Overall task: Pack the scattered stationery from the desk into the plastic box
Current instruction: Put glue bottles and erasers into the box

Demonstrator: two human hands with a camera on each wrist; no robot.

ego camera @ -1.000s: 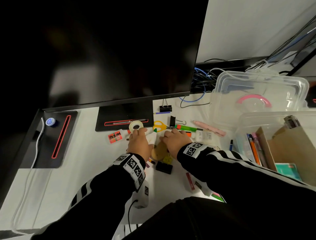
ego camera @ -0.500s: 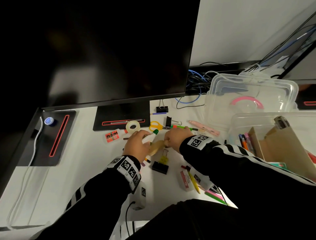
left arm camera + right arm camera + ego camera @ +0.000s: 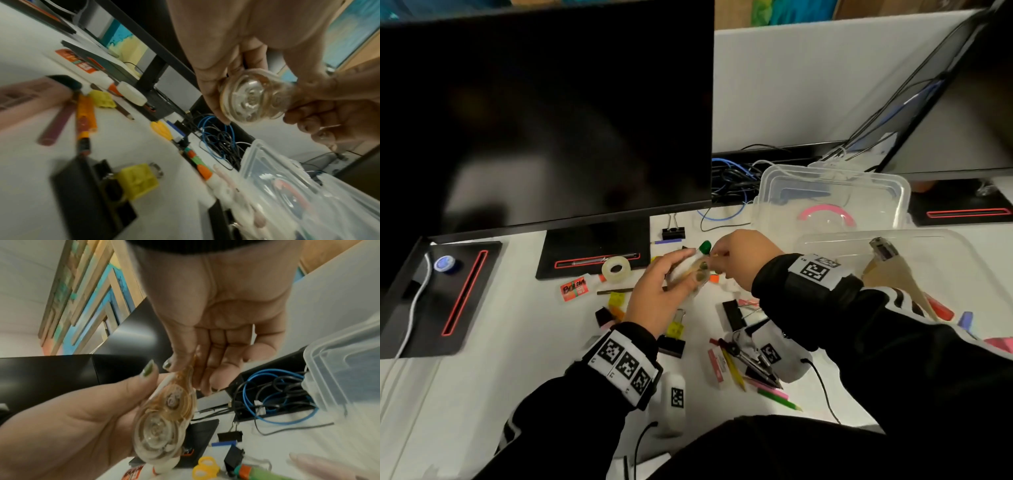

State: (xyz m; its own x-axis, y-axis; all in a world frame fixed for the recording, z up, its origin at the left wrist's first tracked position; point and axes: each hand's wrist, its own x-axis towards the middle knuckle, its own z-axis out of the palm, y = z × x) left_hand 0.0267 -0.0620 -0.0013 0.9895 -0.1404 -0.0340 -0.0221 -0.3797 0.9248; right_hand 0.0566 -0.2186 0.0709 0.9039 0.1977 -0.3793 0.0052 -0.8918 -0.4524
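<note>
correction tape | hands: left grips body, right pinches tip | eraser label perhaps "BOLAN"

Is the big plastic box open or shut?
Open. Its lid lies apart on the desk behind it, and the plastic box shows cardboard and pens inside.

Red eraser wrapper — lettering blurred, unreadable

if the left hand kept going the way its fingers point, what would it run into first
Probably the right hand, which pinches the far tip of the clear correction tape dispenser that the left hand holds. Beyond it lies the plastic box lid, though depth is unclear.
</note>
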